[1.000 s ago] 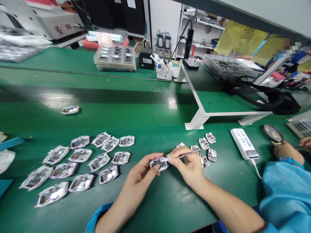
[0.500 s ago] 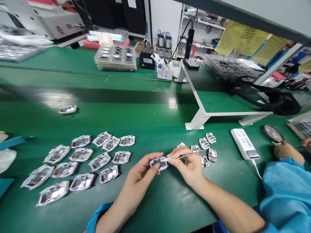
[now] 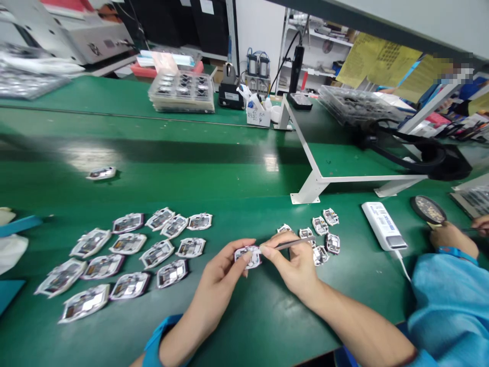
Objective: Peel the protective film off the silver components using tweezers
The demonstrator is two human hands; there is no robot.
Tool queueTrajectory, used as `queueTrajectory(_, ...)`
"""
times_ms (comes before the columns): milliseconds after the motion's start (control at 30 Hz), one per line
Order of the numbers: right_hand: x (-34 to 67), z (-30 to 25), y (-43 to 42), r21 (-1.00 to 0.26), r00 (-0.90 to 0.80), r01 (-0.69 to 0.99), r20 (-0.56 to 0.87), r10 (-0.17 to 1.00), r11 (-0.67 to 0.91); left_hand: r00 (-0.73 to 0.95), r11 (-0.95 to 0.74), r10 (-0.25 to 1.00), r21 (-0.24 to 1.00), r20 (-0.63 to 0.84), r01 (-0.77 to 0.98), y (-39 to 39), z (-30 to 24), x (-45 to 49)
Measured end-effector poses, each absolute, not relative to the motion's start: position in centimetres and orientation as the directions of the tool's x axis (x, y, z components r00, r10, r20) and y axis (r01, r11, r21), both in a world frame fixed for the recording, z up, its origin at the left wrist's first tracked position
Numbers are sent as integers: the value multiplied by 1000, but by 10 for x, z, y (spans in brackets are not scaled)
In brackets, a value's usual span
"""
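In the middle of the head view, my left hand point(image 3: 219, 272) pinches a small electronic device housing point(image 3: 252, 259) with a white frame and parts inside. My right hand point(image 3: 296, 265) grips slim metal tweezers point(image 3: 305, 240), which slant across its fingers. The right fingertips are at the housing's right edge, and they hide the tweezer tips. To the left of my left hand, several similar open housings point(image 3: 171, 273) lie in loose rows. Behind my right hand sits a smaller group of housings point(image 3: 320, 225), partly covered by the fingers.
A white metal stand point(image 3: 311, 186) rises behind my right hand, with a black headband-like item point(image 3: 412, 153) on it. A white corded box point(image 3: 384, 226) lies to the right. Near a round dark dish point(image 3: 428, 210) is a co-worker's hand point(image 3: 453, 242). Stacked clear trays point(image 3: 182, 92) stand at the back.
The housing in my left hand has tilted, so its inside shows lighter. The tweezers have turned a little in my right hand, and both hands have shifted very slightly left.
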State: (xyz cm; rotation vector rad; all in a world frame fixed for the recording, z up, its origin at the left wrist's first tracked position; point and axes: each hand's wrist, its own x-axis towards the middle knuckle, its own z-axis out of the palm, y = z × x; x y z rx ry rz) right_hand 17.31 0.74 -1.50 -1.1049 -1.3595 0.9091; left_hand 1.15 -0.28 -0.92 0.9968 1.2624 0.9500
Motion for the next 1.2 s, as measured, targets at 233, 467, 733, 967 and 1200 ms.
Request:
queueTrajectory(233, 171, -13, 4, -913, 17, 203, 364, 931, 353, 50, 295, 955, 953, -293, -62, -1, -19, 16)
queueTrajectory(467, 176, -10, 9, -893, 6, 185, 419, 908, 411, 103, 395, 918, 906, -383, -155, 0, -12, 12)
queueTrajectory(733, 176, -14, 12, -959, -42, 80, 269, 962, 271, 138, 398, 915, 901, -378, -174, -3, -11, 11)
queueTrajectory(967, 176, -13, 13, -986, -100, 49, 154, 983, 160, 162, 370, 923, 922, -350, -112, -3, -11, 11)
queueTrajectory(1200, 177, -11, 13, -997, -7, 37, 64, 998, 64, 173, 307, 940, 951, -295, -47, -3, -11, 10)
